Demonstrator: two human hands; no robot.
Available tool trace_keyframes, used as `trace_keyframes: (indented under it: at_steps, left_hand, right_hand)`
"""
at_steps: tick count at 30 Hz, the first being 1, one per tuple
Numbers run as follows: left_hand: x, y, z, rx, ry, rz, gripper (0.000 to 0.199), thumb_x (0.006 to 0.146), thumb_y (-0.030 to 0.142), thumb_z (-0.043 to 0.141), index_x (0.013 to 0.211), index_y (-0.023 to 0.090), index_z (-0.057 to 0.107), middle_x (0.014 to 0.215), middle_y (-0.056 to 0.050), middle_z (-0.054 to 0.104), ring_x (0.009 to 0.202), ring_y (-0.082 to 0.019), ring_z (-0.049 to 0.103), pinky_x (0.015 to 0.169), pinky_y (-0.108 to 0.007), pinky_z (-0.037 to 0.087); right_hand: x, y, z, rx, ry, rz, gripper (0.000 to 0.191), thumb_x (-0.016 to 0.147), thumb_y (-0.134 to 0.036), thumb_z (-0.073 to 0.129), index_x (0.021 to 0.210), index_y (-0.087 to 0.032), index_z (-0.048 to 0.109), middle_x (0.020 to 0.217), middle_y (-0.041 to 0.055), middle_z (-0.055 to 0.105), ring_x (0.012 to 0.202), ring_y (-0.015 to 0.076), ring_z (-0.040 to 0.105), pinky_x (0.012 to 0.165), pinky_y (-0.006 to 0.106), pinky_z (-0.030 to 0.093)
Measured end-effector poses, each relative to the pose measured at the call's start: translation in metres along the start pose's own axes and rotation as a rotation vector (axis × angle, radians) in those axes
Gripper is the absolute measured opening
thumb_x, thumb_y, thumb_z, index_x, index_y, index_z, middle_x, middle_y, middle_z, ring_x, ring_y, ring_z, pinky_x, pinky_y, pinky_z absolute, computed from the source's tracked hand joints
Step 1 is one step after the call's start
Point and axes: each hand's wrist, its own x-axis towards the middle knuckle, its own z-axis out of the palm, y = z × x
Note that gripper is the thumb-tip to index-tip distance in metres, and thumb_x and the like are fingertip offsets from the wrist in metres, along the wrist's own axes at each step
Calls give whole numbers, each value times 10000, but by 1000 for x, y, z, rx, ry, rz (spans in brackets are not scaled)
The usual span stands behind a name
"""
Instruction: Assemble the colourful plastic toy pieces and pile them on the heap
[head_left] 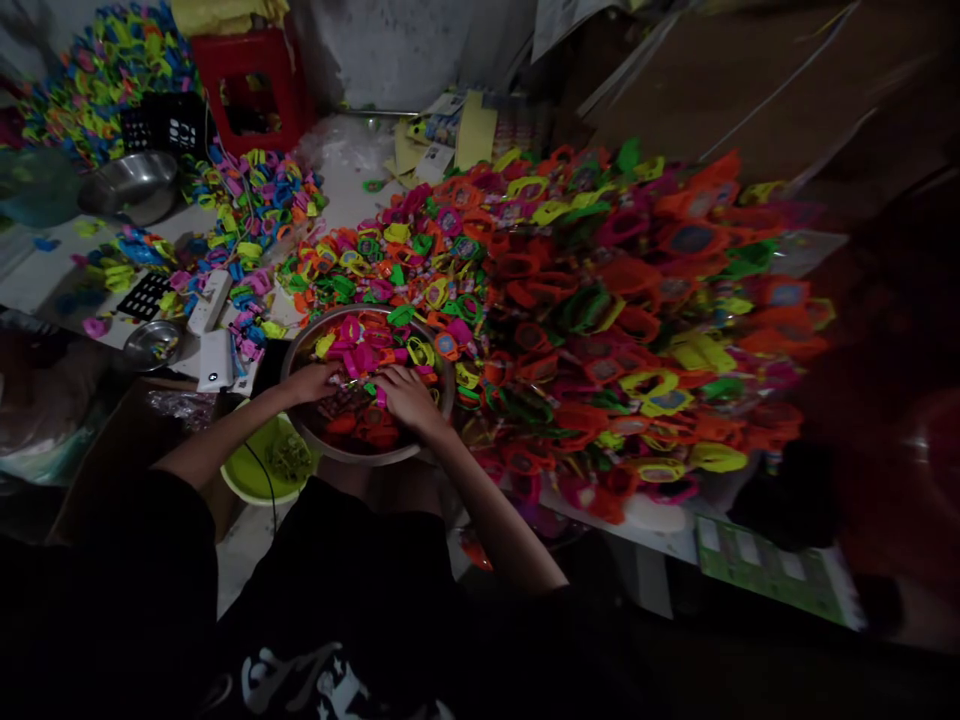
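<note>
A wide metal bowl (373,459) at the table's front edge, above my lap, is filled with orange, pink, yellow and green plastic toy watches (364,335). My left hand (316,382) reaches over the bowl's left side, its fingers bent at the pieces; what they hold, if anything, is too small to make out. Inside the right half of the bowl, my right hand (406,396) lies palm down on the pieces with its fingers somewhat apart. A small pink and a green piece show between the two hands.
A large heap of toy watches (600,320) covers the table to the right. Left are a white device (215,360), a small metal bowl (153,345) and a black basket (163,124). Below sits a yellow-green basin (259,470); a red stool (251,88) stands behind.
</note>
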Motion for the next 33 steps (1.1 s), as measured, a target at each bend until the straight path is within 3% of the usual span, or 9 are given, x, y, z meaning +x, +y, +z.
trace_keyframes:
  at_steps: [3, 8, 12, 18, 22, 24, 26, 29, 33]
  left_hand:
    - [-2, 10, 1, 59, -65, 92, 403, 766, 202, 607, 1164, 200, 550, 1026, -51, 696, 896, -204, 649, 714, -234, 460]
    - [6, 27, 5, 266, -200, 433, 363, 769, 97, 555, 1075, 282, 617, 987, -25, 708, 847, -157, 647, 638, -219, 430]
    - [22, 29, 2, 295, -232, 492, 302, 778, 84, 549, 981, 283, 649, 916, -11, 711, 766, -139, 633, 590, -224, 410]
    - [23, 25, -13, 334, -178, 461, 292, 804, 148, 549, 1079, 236, 595, 1032, -70, 681, 798, -175, 643, 637, -263, 438]
    - [1, 20, -16, 339, -72, 154, 468, 762, 382, 617, 1163, 159, 526, 1080, -126, 661, 928, -256, 643, 709, -287, 461]
    - [-10, 16, -13, 341, -31, -7, 502, 790, 416, 567, 1204, 143, 488, 1015, -122, 681, 903, -263, 657, 693, -284, 463]
    - [-17, 13, -9, 351, -20, -62, 496, 842, 386, 493, 1258, 122, 437, 944, -121, 694, 842, -254, 673, 656, -279, 460]
    - [-21, 8, -5, 359, -41, -10, 425, 858, 316, 474, 1253, 158, 459, 964, -104, 692, 833, -236, 672, 645, -270, 457]
    - [-11, -2, -6, 373, -108, 219, 301, 828, 170, 507, 1110, 241, 584, 972, -60, 690, 876, -192, 643, 687, -250, 445]
  right_hand:
    - [-1, 0, 1, -15, 3, 0, 390, 887, -123, 419, 1255, -185, 530, 1272, 96, 542, 1226, 243, 372, 1011, 360, 294]
    - [-1, 1, 1, -25, -14, -3, 390, 881, -123, 430, 1255, -169, 531, 1296, 106, 529, 1232, 246, 370, 1006, 367, 289]
    - [-1, 1, -1, -30, -23, -13, 378, 886, -141, 435, 1250, -170, 535, 1283, 113, 539, 1222, 245, 382, 983, 364, 308]
    - [-2, 2, 1, -38, -21, -20, 386, 878, -139, 437, 1251, -165, 532, 1262, 112, 550, 1211, 243, 385, 987, 354, 306]
    - [-2, 3, 2, -34, -13, -21, 415, 867, -137, 448, 1276, -169, 511, 1283, 104, 535, 1212, 246, 380, 994, 358, 302]
    - [-2, 2, 2, -30, -10, -21, 428, 862, -136, 454, 1285, -180, 503, 1282, 99, 535, 1213, 244, 380, 993, 358, 303]
    - [-2, 2, 2, -26, -6, -17, 427, 860, -138, 456, 1282, -184, 508, 1276, 101, 537, 1217, 244, 376, 997, 361, 300]
    - [-2, 1, 2, -21, -5, -7, 429, 862, -138, 448, 1284, -191, 508, 1284, 104, 532, 1228, 247, 367, 1010, 372, 289]
    - [-1, 2, 2, -17, -12, -13, 437, 866, -137, 443, 1294, -198, 501, 1299, 99, 523, 1234, 254, 364, 1022, 380, 280]
